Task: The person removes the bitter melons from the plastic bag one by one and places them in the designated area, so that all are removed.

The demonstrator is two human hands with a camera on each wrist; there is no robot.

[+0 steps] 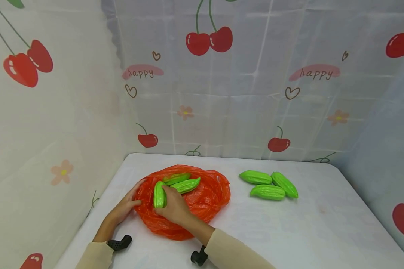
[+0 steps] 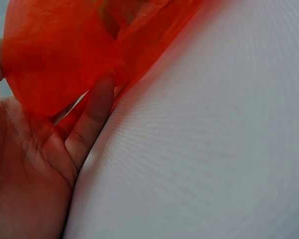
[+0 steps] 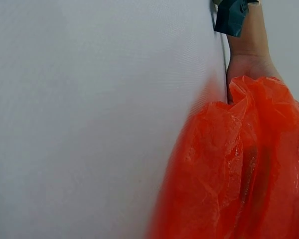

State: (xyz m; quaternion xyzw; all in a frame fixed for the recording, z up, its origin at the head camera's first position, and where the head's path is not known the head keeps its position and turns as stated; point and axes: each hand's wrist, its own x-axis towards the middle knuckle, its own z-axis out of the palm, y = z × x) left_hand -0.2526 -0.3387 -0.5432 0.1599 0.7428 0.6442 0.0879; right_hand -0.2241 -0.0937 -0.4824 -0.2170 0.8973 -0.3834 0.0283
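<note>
An orange-red plastic bag [image 1: 205, 201] lies spread on the table with its mouth up. Inside it rest two green bitter melons, one at the back [image 1: 176, 178] and one in the middle [image 1: 187, 185]. A third bitter melon [image 1: 159, 195] is gripped by my right hand [image 1: 176, 206] over the left part of the bag. My left hand [image 1: 124, 206] touches the bag's left side, fingers loosely extended; in the left wrist view its palm [image 2: 35, 164] faces the film. The right wrist view shows the bag's side [image 3: 229, 174], and the right hand's fingers are hidden there.
Three more bitter melons lie grouped at the back right of the white table [image 1: 289, 231]: one upper left [image 1: 255, 177], one below it [image 1: 268, 192] and one on the right [image 1: 284, 184]. A cherry-printed curtain [image 1: 242, 82] stands behind the table's back edge.
</note>
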